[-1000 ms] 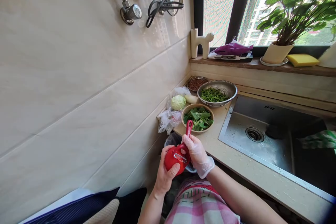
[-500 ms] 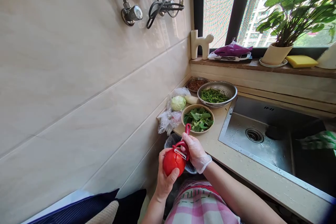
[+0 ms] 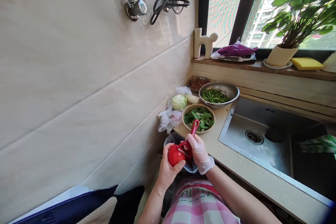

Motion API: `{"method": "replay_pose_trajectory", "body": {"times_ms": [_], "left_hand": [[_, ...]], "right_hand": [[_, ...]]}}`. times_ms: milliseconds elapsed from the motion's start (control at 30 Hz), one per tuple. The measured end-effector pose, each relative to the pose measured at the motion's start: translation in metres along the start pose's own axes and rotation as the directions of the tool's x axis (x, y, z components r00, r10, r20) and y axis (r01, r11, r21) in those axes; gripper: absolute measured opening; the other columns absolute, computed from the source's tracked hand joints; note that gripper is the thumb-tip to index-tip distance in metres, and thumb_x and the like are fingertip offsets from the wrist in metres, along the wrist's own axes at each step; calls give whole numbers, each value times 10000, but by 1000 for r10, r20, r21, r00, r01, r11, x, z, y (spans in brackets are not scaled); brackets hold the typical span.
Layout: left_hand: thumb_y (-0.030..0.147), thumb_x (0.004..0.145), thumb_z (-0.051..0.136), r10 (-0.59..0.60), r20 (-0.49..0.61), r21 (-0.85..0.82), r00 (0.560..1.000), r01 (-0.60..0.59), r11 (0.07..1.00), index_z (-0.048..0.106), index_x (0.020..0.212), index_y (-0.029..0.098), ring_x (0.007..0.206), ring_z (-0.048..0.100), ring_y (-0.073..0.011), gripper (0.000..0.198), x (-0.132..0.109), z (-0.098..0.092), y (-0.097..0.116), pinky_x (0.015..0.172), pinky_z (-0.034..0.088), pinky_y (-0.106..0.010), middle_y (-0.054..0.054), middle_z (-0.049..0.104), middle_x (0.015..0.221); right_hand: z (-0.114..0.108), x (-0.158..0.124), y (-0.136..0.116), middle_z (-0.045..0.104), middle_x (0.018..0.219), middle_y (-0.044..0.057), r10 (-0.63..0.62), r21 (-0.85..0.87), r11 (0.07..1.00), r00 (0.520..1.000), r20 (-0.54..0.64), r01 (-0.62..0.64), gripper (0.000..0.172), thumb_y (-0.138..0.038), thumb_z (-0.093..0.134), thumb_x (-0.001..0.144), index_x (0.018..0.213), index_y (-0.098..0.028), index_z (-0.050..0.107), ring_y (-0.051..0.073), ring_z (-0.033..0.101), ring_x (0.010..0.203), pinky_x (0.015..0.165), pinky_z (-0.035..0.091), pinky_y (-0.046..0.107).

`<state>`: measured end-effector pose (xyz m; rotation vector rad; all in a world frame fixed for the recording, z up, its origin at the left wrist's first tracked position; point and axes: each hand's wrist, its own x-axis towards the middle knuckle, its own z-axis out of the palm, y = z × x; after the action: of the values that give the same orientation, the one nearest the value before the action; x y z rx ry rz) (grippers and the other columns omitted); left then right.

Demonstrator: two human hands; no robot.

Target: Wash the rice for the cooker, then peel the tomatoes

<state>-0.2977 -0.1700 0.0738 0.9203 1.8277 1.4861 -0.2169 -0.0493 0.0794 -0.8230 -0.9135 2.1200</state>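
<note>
My bare left hand (image 3: 169,168) is wrapped round a smooth red tomato (image 3: 174,155), its thumb along the lower side. A red-handled peeler (image 3: 194,128) is gripped in my right hand (image 3: 198,150), which wears a clear glove. The peeler's handle points up and away, and its metal blade lies against the right side of the tomato. Both hands are over a bin (image 3: 172,138) lined with a plastic bag, just off the counter's front edge. The fingertips of my right hand are partly hidden behind the peeler.
On the counter (image 3: 219,143) stand a bowl of leafy greens (image 3: 198,118), a steel colander (image 3: 233,92) of cut green stalks, a cabbage (image 3: 179,102) and a dish of brown strips (image 3: 197,84). A steel sink (image 3: 244,120) is at right. The tiled wall (image 3: 105,112) borders the left.
The tomato has turned in my left hand and moved slightly up. My right hand and the peeler have shifted a little right, the handle now leaning further right. The camera view has shifted slightly.
</note>
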Motion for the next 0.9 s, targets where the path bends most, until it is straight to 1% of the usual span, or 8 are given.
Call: {"method": "replay_pose_trajectory", "body": {"times_ms": [67,233,400,500,600,700,800,900], "left_hand": [[408,694,732,-19,39,-15,999,19,1000,418,1193,231,1010,612,-240,615,-1,2,3,885,493,-369,-87,586,1169],[383,701,727,-22,70,12,997,21,1000,436,1184,236,989,625,-232,582,-2,2,7,891,489,-376,-73,612,1152],[375,710,715,-19,107,-7,994,19,1000,447,1171,237,972,620,-219,551,-4,0,7,887,487,-364,-66,611,1146],[378,709,711,-7,89,-10,996,7,1000,453,1171,235,958,612,-216,548,-7,-1,6,867,493,-352,-65,600,1142],[370,688,728,37,41,60,998,-40,997,468,1163,240,974,598,-226,557,-10,-5,1,868,488,-353,-60,579,1141],[370,662,750,103,4,94,995,-103,990,479,1168,245,1044,569,-252,587,-11,-8,-11,902,471,-371,-71,540,1185],[371,624,786,104,-34,10,994,-104,995,449,1238,258,1140,521,-277,709,-6,-9,-27,938,451,-381,-86,481,1278],[373,597,817,4,-34,-225,999,-11,974,456,1252,265,1087,556,-260,756,2,-4,-41,926,453,-375,-73,501,1251]], "right_hand": [[2,-4,-1,537,558,-36,5,-29,1000,999,40,-4,488,-633,719,597,675,-202,505,100,460,459,433,353,229],[3,-8,-4,540,580,-28,31,-71,997,996,79,-26,488,-631,718,588,664,-197,507,96,452,471,439,350,224],[4,-10,-7,485,529,-54,25,-78,997,991,131,-14,469,-608,705,623,654,-190,495,70,397,424,405,281,211],[4,-5,-4,448,494,-75,34,-14,999,992,121,-32,465,-591,710,633,652,-192,471,58,375,402,394,256,201],[0,7,4,437,455,-94,90,66,993,995,53,-93,488,-578,743,594,648,-203,437,57,390,381,406,312,197],[-10,22,17,505,455,-79,149,58,987,989,-9,-149,530,-586,774,524,654,-217,416,94,466,361,392,347,213],[-22,34,33,567,471,-47,129,28,991,991,-38,-128,520,-617,743,551,673,-222,427,131,518,369,378,341,221],[-31,41,47,556,466,-57,22,-24,999,993,-116,-25,499,-626,724,575,674,-220,450,122,507,378,392,351,223]]}}
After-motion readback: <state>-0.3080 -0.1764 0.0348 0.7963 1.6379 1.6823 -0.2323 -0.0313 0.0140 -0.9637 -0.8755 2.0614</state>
